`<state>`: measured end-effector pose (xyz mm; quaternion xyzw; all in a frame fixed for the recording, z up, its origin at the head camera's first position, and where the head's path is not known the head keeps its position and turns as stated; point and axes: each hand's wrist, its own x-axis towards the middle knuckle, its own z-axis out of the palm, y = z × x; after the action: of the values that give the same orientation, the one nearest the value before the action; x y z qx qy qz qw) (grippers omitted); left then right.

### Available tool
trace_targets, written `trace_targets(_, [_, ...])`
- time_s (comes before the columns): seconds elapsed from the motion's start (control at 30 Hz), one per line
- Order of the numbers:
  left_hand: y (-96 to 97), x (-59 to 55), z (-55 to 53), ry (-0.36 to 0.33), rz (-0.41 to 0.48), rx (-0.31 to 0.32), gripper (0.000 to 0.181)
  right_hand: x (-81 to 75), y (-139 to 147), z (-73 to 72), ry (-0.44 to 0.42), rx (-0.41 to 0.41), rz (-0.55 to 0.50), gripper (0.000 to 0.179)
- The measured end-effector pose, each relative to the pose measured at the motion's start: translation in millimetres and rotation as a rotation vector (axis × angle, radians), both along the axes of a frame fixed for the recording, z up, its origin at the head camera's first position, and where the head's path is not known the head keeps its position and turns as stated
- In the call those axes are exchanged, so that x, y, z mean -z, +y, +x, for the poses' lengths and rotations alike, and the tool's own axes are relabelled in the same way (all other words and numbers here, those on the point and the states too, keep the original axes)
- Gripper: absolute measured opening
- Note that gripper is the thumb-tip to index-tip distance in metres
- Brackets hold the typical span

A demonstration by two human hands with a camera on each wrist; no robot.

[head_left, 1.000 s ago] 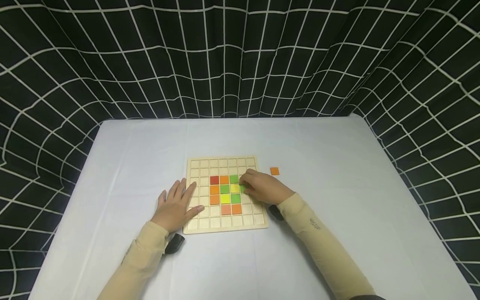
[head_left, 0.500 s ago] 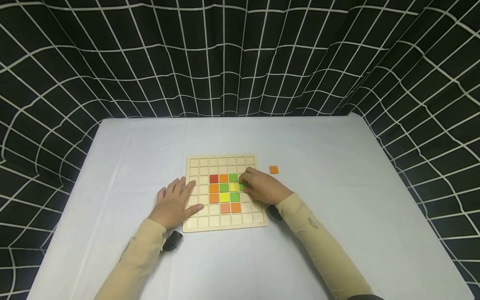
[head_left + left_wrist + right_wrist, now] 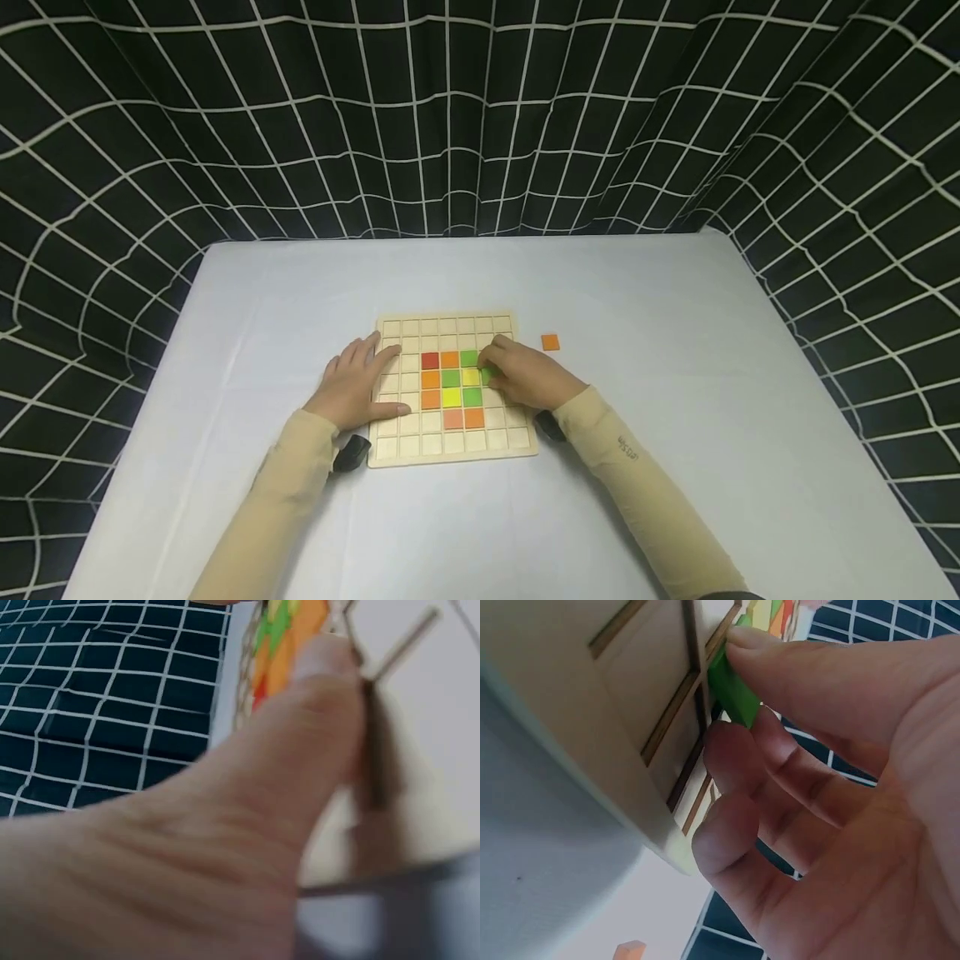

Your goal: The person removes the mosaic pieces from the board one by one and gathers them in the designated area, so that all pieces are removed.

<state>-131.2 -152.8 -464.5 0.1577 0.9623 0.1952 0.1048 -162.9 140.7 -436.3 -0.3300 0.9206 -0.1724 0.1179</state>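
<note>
A wooden grid board point(image 3: 450, 446) lies on the table with colored square tiles set in its middle cells. My right hand point(image 3: 528, 375) pinches a green tile point(image 3: 733, 694) between thumb and fingers. That tile is tilted at a cell right of a yellow tile point(image 3: 470, 377), partly hidden by the fingers in the head view. At the board's left side, my left hand point(image 3: 352, 387) rests with fingers spread and thumb over the cells. In the left wrist view the left thumb point(image 3: 300, 742) covers much of the board.
One loose orange tile point(image 3: 550, 342) lies on the white tablecloth point(image 3: 637, 308), right of the board. Black cloth point(image 3: 465, 125) with white grid lines hangs behind and beside the table. A black wrist device point(image 3: 352, 454) sits below the left wrist.
My left hand has shifted up along the board's left edge, its fingers now farther toward the board's top left corner. The right hand stays at the same cell with the green tile.
</note>
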Motion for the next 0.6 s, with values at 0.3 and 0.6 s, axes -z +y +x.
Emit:
trace_targets(0.3, [-8.0, 18.0, -1.0, -0.022, 0.031, -0.010, 0.102, -0.3, 2.9, 0.3, 0.045, -0.031, -0.017, 0.027])
trace_targets(0.6, [-8.7, 15.0, 0.9, -0.033, 0.035, -0.002, 0.098, 2.6, 2.1, -1.6, 0.039, -0.037, 0.012, 0.028])
